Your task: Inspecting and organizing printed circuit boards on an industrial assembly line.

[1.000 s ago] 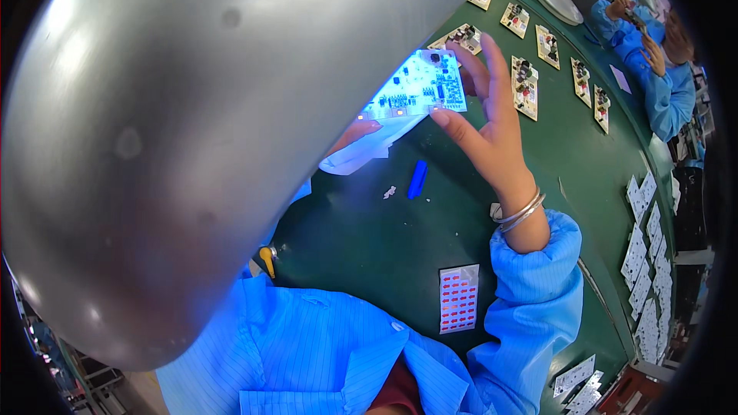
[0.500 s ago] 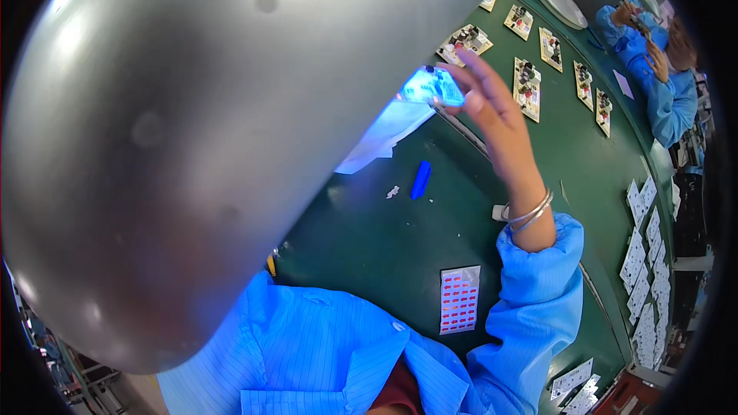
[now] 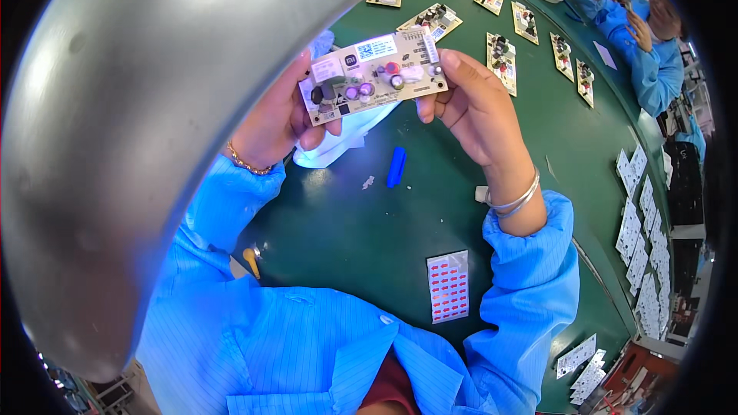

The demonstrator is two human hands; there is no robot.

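Note:
Between my two hands a beige circuit board (image 3: 369, 86) is held up, its parts facing me: capacitors, a white connector at the right edge and a white label along the top. My left hand (image 3: 275, 119) grips its left end, partly hidden by the big grey lamp hood (image 3: 177, 92). At the right end, the thumb and fingers of my right hand (image 3: 480, 107) pinch the board. White sheets (image 3: 338, 142) lie on the green table behind and below the board, lit bluish. A blue stick-like piece (image 3: 397, 167) lies near them.
Several populated boards (image 3: 502, 64) stand spread over the far table. A sheet of red arrow stickers (image 3: 448, 287) lies near me, with a yellow-handled tool (image 3: 251, 261) to the left. Bare boards (image 3: 646, 238) overlap at the right. Another person in blue (image 3: 642, 46) works at far right.
The board has come out from the blue light under the hood toward me. My left hand now shows, holding its left end. The view has shifted slightly; more table appears at left.

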